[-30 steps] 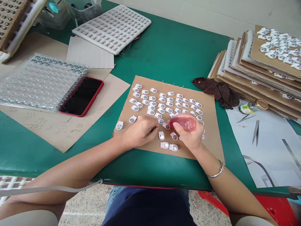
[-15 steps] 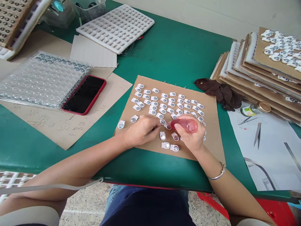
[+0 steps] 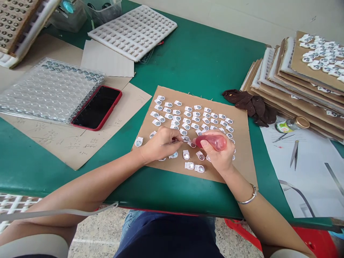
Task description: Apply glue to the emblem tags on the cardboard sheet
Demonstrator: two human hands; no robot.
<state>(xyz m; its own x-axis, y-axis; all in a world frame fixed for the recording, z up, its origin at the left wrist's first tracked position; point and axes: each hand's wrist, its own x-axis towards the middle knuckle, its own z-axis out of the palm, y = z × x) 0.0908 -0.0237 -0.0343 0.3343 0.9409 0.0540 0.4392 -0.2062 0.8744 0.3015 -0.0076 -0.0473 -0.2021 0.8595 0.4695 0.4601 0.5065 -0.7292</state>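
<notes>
My right hand (image 3: 221, 152) is wrapped round a small red squeeze bottle (image 3: 212, 142). Its tip points left, down at one of the small white tabbed pieces with round metallic centres (image 3: 191, 144). Opposite it, my left hand (image 3: 161, 145) pinches a thin metal tool, seemingly tweezers (image 3: 172, 143), its point close to a neighbouring piece (image 3: 185, 138). Several such pieces lie in loose rows on a brown cardboard sheet (image 3: 166, 168) beneath both hands. The hands hide some of them.
Left lie a phone in a red case (image 3: 98, 107), a clear bubbled tray (image 3: 51, 91) and a white slotted tray (image 3: 134, 32). Right are stacked cardboard sheets (image 3: 295, 86), a dark cloth (image 3: 249, 104), a small jar (image 3: 291, 124) and tweezers (image 3: 295, 154) on white paper.
My left hand has lifted and turned slightly away from me, showing more of the thin tool and uncovering pieces beneath it. My right hand and the squeeze bottle have barely moved.
</notes>
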